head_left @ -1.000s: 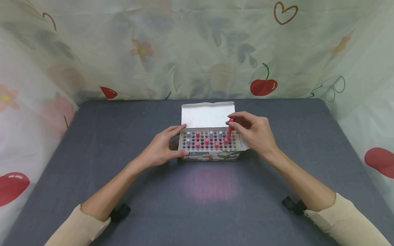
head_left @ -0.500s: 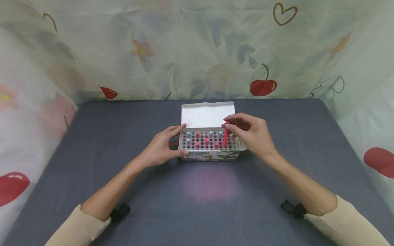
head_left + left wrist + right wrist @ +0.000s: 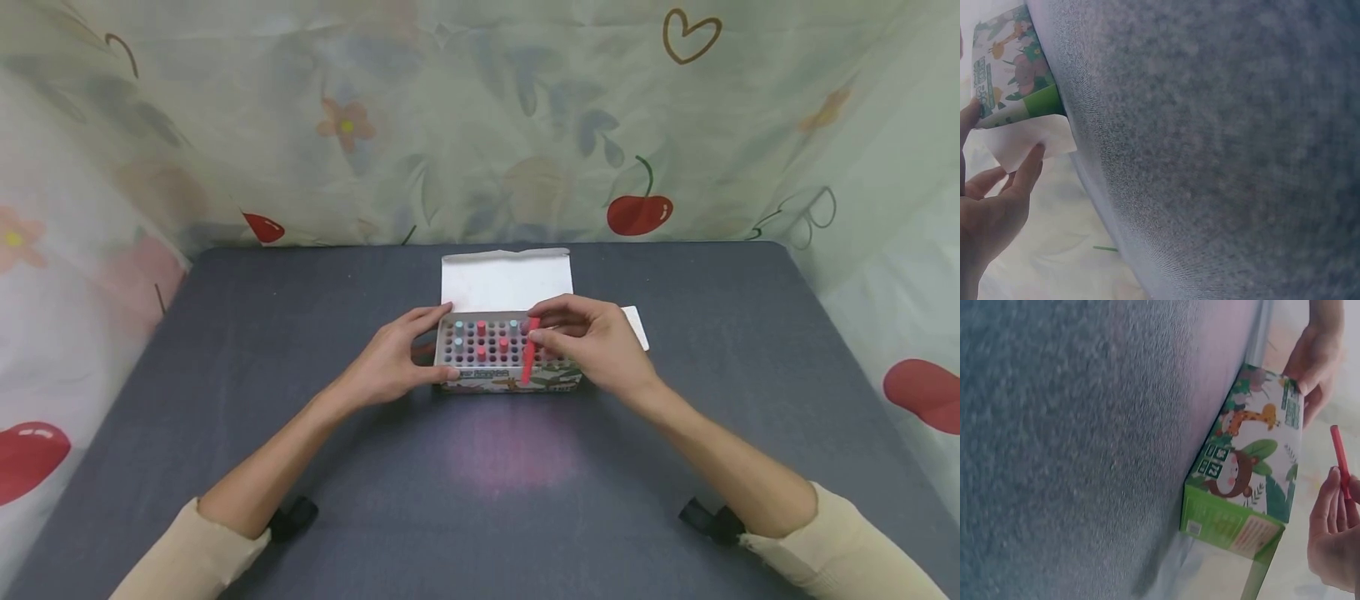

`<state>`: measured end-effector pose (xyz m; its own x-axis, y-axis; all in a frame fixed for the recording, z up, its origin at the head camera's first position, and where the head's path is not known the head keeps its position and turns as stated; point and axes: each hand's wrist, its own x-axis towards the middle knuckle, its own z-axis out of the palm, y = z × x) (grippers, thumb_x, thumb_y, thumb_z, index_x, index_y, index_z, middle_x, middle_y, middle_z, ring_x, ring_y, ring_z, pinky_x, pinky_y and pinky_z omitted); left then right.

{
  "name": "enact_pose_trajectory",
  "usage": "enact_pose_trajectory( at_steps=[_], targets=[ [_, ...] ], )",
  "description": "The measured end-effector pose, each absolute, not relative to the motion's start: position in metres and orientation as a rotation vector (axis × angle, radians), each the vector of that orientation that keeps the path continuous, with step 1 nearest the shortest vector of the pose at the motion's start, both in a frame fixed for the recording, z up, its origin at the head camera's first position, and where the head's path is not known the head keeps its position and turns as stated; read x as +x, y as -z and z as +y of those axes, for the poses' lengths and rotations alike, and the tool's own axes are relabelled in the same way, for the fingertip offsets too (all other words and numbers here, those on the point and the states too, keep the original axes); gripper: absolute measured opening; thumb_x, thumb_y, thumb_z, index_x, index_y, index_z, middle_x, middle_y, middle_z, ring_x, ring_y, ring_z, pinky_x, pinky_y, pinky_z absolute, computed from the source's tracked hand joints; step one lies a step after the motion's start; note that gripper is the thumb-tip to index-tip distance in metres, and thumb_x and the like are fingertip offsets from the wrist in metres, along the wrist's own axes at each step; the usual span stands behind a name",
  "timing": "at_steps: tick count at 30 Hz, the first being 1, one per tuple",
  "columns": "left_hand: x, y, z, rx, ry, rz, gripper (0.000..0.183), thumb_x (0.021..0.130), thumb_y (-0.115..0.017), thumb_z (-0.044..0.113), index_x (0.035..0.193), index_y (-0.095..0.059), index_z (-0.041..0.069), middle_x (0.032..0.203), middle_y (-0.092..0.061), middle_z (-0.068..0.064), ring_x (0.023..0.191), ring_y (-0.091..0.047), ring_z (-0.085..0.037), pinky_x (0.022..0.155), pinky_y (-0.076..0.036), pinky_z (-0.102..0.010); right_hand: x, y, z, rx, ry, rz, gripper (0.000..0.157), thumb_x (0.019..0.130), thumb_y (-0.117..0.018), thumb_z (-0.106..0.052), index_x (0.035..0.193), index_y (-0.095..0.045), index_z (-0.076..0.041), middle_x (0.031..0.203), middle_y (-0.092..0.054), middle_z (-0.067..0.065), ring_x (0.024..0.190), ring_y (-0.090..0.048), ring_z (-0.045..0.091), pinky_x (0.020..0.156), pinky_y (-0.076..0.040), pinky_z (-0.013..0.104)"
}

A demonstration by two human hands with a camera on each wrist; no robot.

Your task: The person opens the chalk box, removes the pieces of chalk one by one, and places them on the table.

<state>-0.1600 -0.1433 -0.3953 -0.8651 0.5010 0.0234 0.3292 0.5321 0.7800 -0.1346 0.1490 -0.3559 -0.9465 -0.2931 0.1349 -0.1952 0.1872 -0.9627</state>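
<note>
A cardboard box (image 3: 480, 382) with animal pictures stands on the table, its white lid (image 3: 506, 283) folded back. Inside is a tray full of holes, with several red and pale blue stick ends (image 3: 482, 328) poking up. My left hand (image 3: 390, 358) grips the box's left end, thumb at the front corner and a finger at the back; in the left wrist view fingers touch a white side flap (image 3: 1035, 134). Between thumb and fingers my right hand (image 3: 596, 343) pinches a slim red pen-shaped stick (image 3: 529, 360), upright in front of the tray's right part. That part is partly hidden.
Dark grey cloth covers the table (image 3: 360, 508). Behind it and at both sides hangs a printed curtain (image 3: 465, 125). A second white flap (image 3: 635, 327) sticks out at the box's right end. Black straps (image 3: 294, 518) circle both wrists.
My right hand has moved left and toward me with the red stick, from over the tray's right end to its front edge. My left hand and the box have stayed put.
</note>
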Motion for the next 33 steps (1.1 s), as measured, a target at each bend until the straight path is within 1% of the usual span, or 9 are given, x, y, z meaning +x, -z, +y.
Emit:
enact_pose_trajectory(
  at_steps=[5,10,12,17,19,21,28,30,33],
  targets=[
    [-0.160,0.395,-0.144,0.704,-1.239,2.566,0.092,0.083,-0.083,0.022,0.158,-0.029,0.017,0.154,-0.034,-0.015,0.128,-0.054,-0.035,0.098,-0.055,-0.036,-0.131,0.359,0.145,-0.479,1.849,2.326,0.029,0.088,-0.077,-0.009,0.114,-0.070,0.000,0.100,-0.073,0.010,0.084,-0.072,0.024,0.071,-0.062,0.036],
    [-0.160,0.395,-0.143,0.703,-1.248,2.558,0.092,0.083,-0.083,0.022,0.158,-0.029,0.017,0.154,-0.034,-0.014,0.128,-0.053,-0.034,0.098,-0.055,-0.036,-0.127,0.364,0.138,-0.468,1.896,2.228,0.029,0.087,-0.076,-0.005,0.115,-0.070,0.001,0.105,-0.072,0.017,0.086,-0.073,0.021,0.072,-0.063,0.038],
    [-0.160,0.394,-0.143,0.703,-1.247,2.557,0.092,0.083,-0.083,0.022,0.158,-0.029,0.017,0.154,-0.034,-0.015,0.128,-0.053,-0.034,0.098,-0.054,-0.036,-0.126,0.364,0.136,-0.460,1.913,2.196,0.030,0.087,-0.076,-0.003,0.115,-0.070,0.003,0.107,-0.071,0.020,0.085,-0.073,0.023,0.071,-0.063,0.039],
    [-0.160,0.393,-0.144,0.705,-1.250,2.554,0.093,0.083,-0.084,0.021,0.158,-0.029,0.016,0.154,-0.034,-0.015,0.128,-0.053,-0.035,0.099,-0.054,-0.037,-0.122,0.365,0.130,-0.427,1.912,2.154,0.030,0.086,-0.077,-0.002,0.115,-0.070,0.003,0.104,-0.071,0.021,0.081,-0.071,0.034,0.070,-0.063,0.047],
    [-0.160,0.393,-0.144,0.706,-1.251,2.554,0.093,0.083,-0.084,0.021,0.158,-0.029,0.016,0.154,-0.034,-0.015,0.129,-0.053,-0.034,0.099,-0.054,-0.037,-0.121,0.366,0.129,-0.413,1.906,2.135,0.030,0.086,-0.076,-0.002,0.115,-0.070,0.002,0.104,-0.071,0.021,0.082,-0.069,0.040,0.070,-0.063,0.048],
    [-0.161,0.394,-0.144,0.702,-1.251,2.555,0.093,0.083,-0.084,0.021,0.158,-0.029,0.016,0.154,-0.034,-0.015,0.129,-0.052,-0.033,0.099,-0.054,-0.037,-0.120,0.367,0.127,-0.399,1.899,2.119,0.029,0.086,-0.076,-0.001,0.115,-0.070,0.002,0.104,-0.071,0.019,0.083,-0.068,0.043,0.069,-0.063,0.045],
    [-0.160,0.393,-0.144,0.706,-1.242,2.566,0.092,0.083,-0.084,0.020,0.158,-0.030,0.015,0.154,-0.035,-0.014,0.132,-0.049,-0.031,0.101,-0.053,-0.037,-0.116,0.374,0.121,-0.375,1.882,2.062,0.033,0.086,-0.074,0.002,0.118,-0.067,0.006,0.103,-0.070,0.018,0.085,-0.069,0.039,0.070,-0.063,0.047],
    [-0.160,0.393,-0.144,0.704,-1.245,2.564,0.092,0.083,-0.084,0.019,0.158,-0.030,0.015,0.154,-0.034,-0.014,0.133,-0.048,-0.030,0.101,-0.052,-0.037,-0.114,0.376,0.119,-0.372,1.877,2.043,0.031,0.086,-0.074,0.002,0.117,-0.067,0.006,0.103,-0.070,0.018,0.087,-0.068,0.044,0.070,-0.063,0.048],
    [-0.160,0.392,-0.144,0.703,-1.254,2.558,0.092,0.083,-0.084,0.019,0.158,-0.030,0.015,0.154,-0.035,-0.014,0.132,-0.049,-0.030,0.101,-0.052,-0.036,-0.111,0.380,0.115,-0.372,1.867,2.027,0.030,0.086,-0.074,0.003,0.115,-0.068,0.005,0.101,-0.071,0.018,0.087,-0.067,0.047,0.069,-0.062,0.051]
  ],
)
